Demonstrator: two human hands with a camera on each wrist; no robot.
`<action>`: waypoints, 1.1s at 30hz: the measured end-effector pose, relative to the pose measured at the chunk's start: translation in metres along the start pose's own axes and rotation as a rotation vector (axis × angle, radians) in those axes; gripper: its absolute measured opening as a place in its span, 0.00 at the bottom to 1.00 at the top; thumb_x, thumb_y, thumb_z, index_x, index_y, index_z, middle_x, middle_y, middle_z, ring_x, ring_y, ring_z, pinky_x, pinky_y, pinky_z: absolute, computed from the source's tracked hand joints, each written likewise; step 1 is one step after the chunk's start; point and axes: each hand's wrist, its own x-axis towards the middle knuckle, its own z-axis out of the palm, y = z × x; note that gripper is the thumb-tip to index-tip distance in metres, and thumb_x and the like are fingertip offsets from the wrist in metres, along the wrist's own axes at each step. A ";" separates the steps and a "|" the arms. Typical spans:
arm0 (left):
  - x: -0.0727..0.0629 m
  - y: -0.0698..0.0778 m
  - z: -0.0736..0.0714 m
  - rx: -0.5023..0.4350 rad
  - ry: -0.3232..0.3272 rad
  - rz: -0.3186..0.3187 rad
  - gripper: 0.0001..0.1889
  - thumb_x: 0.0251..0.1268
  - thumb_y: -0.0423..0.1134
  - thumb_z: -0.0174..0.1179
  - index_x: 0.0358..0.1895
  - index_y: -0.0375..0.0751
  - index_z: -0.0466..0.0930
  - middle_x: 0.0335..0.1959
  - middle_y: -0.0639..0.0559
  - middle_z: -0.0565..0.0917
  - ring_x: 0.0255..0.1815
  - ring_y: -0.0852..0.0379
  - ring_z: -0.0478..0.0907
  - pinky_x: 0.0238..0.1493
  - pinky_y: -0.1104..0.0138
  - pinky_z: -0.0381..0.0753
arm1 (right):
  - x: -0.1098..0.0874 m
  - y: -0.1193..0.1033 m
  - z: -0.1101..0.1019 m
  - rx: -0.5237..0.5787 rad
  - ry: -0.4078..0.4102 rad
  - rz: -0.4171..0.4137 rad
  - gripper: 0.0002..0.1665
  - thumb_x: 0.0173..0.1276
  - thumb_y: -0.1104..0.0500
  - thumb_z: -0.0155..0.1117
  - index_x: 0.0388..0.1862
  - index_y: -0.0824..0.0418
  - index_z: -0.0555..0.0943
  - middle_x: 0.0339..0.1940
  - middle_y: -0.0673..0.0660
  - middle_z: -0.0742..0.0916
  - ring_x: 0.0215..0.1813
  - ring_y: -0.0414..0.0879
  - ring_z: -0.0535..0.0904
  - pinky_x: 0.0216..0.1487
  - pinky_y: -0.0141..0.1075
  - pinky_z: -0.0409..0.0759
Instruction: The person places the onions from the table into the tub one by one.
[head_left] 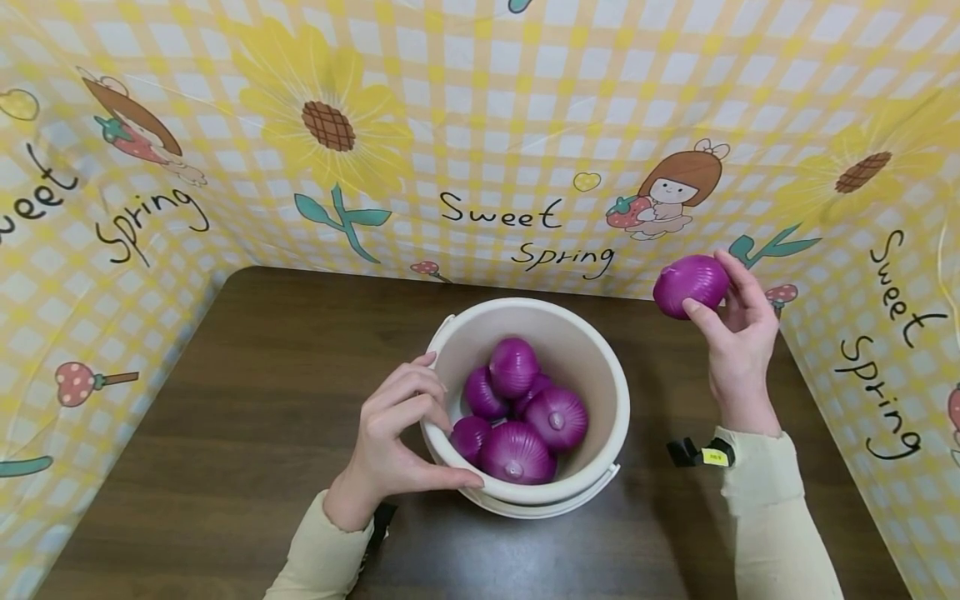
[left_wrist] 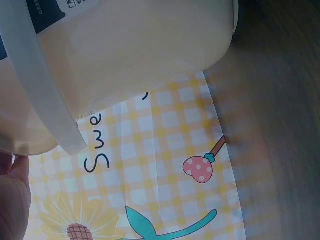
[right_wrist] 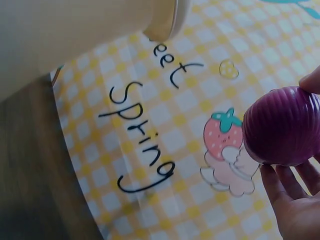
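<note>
A white bucket stands on the table with several purple onions inside, piled toward its left and front. My left hand grips the bucket's left rim, thumb along the front edge and fingers over the side. To the right of the bucket, my right hand holds another purple onion up in the air, thumb on the near side and fingers behind. In the right wrist view the same onion sits between thumb and fingertips, with the bucket wall at upper left.
A dark wooden table lies under the bucket. Yellow checked cloth with flowers and lettering hangs behind it and on both sides. The bucket's handle hangs down at its front.
</note>
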 end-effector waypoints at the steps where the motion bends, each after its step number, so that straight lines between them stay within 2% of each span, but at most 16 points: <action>1: 0.000 0.000 0.000 -0.001 0.000 -0.001 0.29 0.42 0.62 0.81 0.22 0.42 0.77 0.29 0.48 0.78 0.35 0.46 0.75 0.63 0.44 0.75 | -0.001 -0.002 0.002 -0.002 -0.008 -0.003 0.33 0.59 0.81 0.65 0.64 0.67 0.79 0.64 0.67 0.77 0.63 0.55 0.74 0.60 0.35 0.78; 9: 0.000 0.000 0.000 -0.003 -0.001 0.001 0.29 0.42 0.62 0.81 0.22 0.42 0.76 0.29 0.48 0.78 0.36 0.46 0.75 0.63 0.44 0.75 | -0.005 -0.015 0.014 -0.002 -0.070 -0.030 0.34 0.59 0.81 0.65 0.66 0.68 0.78 0.65 0.69 0.77 0.65 0.57 0.72 0.61 0.36 0.77; 21: -0.001 0.000 0.000 -0.005 -0.002 -0.004 0.29 0.42 0.62 0.81 0.22 0.42 0.76 0.29 0.48 0.78 0.35 0.46 0.75 0.63 0.44 0.75 | -0.015 -0.032 0.030 0.029 -0.128 -0.100 0.37 0.53 0.81 0.64 0.66 0.70 0.77 0.63 0.68 0.78 0.63 0.58 0.73 0.59 0.37 0.79; 33: 0.000 0.000 0.000 -0.003 -0.002 -0.003 0.29 0.42 0.62 0.81 0.22 0.42 0.76 0.28 0.47 0.78 0.35 0.46 0.75 0.63 0.44 0.75 | -0.024 -0.048 0.045 0.046 -0.201 -0.148 0.37 0.53 0.80 0.66 0.66 0.73 0.76 0.64 0.72 0.77 0.64 0.62 0.71 0.63 0.41 0.78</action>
